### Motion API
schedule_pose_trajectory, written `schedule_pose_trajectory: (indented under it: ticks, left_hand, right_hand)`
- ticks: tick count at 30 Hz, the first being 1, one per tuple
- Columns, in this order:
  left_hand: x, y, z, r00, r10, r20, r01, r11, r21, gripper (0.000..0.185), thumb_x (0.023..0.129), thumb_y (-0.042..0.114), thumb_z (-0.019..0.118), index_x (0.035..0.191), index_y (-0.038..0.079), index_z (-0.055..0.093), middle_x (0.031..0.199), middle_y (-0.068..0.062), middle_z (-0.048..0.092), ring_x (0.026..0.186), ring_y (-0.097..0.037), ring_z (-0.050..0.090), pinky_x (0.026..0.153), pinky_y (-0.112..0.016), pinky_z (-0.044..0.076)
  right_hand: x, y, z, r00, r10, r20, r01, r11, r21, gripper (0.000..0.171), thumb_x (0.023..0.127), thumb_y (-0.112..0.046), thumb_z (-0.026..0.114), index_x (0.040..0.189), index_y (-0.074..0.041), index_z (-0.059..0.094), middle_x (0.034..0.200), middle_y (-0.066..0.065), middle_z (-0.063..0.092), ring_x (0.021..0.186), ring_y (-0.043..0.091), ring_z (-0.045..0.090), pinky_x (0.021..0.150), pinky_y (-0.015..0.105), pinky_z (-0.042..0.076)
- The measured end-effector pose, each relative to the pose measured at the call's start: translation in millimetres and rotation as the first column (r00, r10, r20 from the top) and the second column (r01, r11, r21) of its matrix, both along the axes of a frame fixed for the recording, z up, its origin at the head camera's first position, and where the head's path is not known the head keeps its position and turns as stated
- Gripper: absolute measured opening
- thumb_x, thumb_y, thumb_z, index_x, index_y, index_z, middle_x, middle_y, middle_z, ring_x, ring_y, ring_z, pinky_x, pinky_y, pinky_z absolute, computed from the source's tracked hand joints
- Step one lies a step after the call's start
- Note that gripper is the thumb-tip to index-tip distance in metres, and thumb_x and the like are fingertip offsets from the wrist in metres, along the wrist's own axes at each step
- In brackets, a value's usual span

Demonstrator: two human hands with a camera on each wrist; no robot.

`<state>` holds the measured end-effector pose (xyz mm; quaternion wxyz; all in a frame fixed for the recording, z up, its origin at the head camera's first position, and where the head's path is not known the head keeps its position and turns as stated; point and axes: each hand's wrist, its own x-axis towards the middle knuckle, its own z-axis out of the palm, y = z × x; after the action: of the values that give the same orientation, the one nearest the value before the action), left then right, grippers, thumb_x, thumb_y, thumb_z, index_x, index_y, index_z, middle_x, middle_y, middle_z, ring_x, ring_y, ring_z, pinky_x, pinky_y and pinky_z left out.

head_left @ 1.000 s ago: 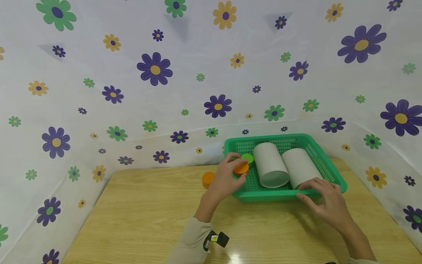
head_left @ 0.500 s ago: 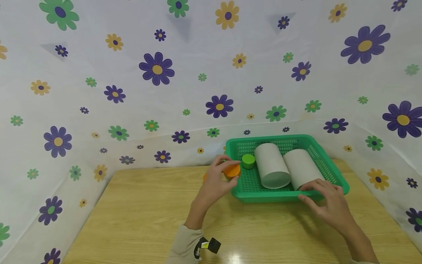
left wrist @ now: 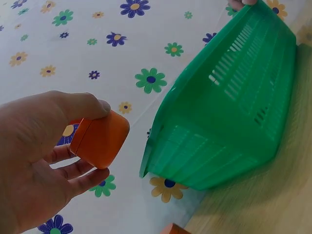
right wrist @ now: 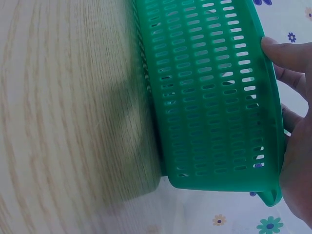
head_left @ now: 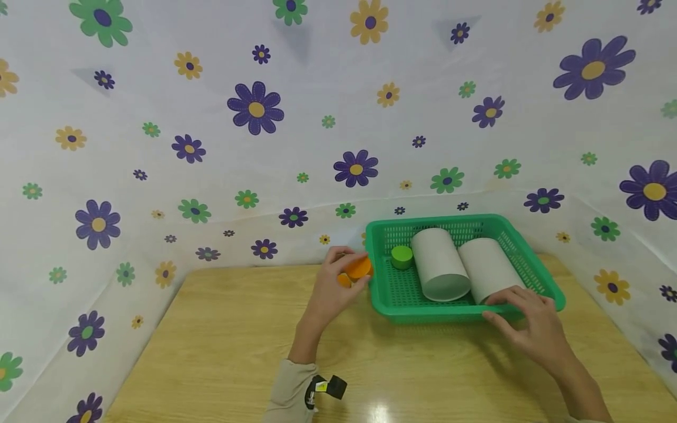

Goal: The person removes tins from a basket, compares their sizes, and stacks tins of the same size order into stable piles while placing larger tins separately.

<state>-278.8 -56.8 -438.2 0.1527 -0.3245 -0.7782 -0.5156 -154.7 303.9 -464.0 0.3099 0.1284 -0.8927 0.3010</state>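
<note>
My left hand (head_left: 329,288) pinches a small orange round container (head_left: 358,268) between thumb and fingers, just outside the left rim of a green perforated basket (head_left: 428,311). In the left wrist view this orange container (left wrist: 103,139) shows a seam and is held off the table. Behind the hand stands a second orange piece (head_left: 344,280), mostly hidden. My right hand (head_left: 534,329) grips the basket's front rim near its right corner, thumb outside and fingers over the edge. Inside the basket lie a small green round container (head_left: 402,257) and two white cylinders, one left (head_left: 441,264), one right (head_left: 489,267).
The basket stands on a light wooden table (head_left: 238,341), close to its back edge. A white cloth (head_left: 296,135) printed with flowers rises behind the table and along both sides. A dark strap device (head_left: 328,388) sits on my left wrist.
My left hand has moved left, carrying the orange container from inside the basket out past its left rim. The right hand stays on the front rim.
</note>
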Motion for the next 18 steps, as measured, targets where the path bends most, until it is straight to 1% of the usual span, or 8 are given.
schedule_pose_trajectory:
  ticks: [5, 11, 14, 18]
  left_hand:
    - [-3.9, -11, -3.2, 0.999, 0.038, 0.009, -0.038, 0.999, 0.016, 0.040, 0.090, 0.009, 0.079, 0.129, 0.006, 0.071, 0.128, -0.009, 0.054, 0.116, -0.025, 0.057, 0.097, -0.038, 0.056]
    - [-8.6, -18, -10.8, 0.998, 0.060, 0.037, -0.062, 0.997, 0.043, 0.037, 0.091, 0.010, 0.078, 0.128, 0.009, 0.072, 0.127, -0.008, 0.056, 0.115, -0.023, 0.058, 0.101, -0.039, 0.053]
    - [-11.2, -21, -16.6, 0.997, 0.065, 0.050, -0.068, 0.995, 0.075, 0.037, 0.091, 0.009, 0.078, 0.127, 0.008, 0.072, 0.127, -0.011, 0.057, 0.113, -0.026, 0.060, 0.099, -0.045, 0.055]
    - [-14.4, -23, -25.1, 0.995, 0.054, 0.080, -0.063, 0.992, 0.110, 0.037, 0.091, 0.007, 0.078, 0.127, 0.005, 0.072, 0.127, -0.015, 0.056, 0.113, -0.031, 0.061, 0.098, -0.053, 0.054]
  right_hand:
    - [-0.3, 0, -1.5, 1.000, 0.005, -0.006, -0.005, 1.000, -0.001, 0.032, 0.074, -0.007, 0.089, 0.095, -0.025, 0.072, 0.098, -0.010, 0.067, 0.101, 0.004, 0.051, 0.081, 0.053, 0.028]
    - [-0.6, 1, -3.5, 1.000, 0.006, -0.016, -0.006, 1.000, 0.003, 0.032, 0.073, -0.006, 0.089, 0.094, -0.024, 0.072, 0.097, -0.010, 0.067, 0.101, 0.004, 0.051, 0.081, 0.054, 0.028]
    - [-0.5, 2, -5.2, 1.000, 0.006, -0.021, -0.006, 1.000, 0.005, 0.031, 0.073, -0.007, 0.089, 0.094, -0.023, 0.073, 0.097, -0.010, 0.067, 0.101, 0.005, 0.052, 0.081, 0.055, 0.028]
    - [-0.4, 3, -6.7, 1.000, 0.002, -0.031, -0.002, 1.000, 0.008, 0.029, 0.074, -0.007, 0.089, 0.094, -0.021, 0.073, 0.097, -0.009, 0.067, 0.101, 0.006, 0.052, 0.081, 0.054, 0.028]
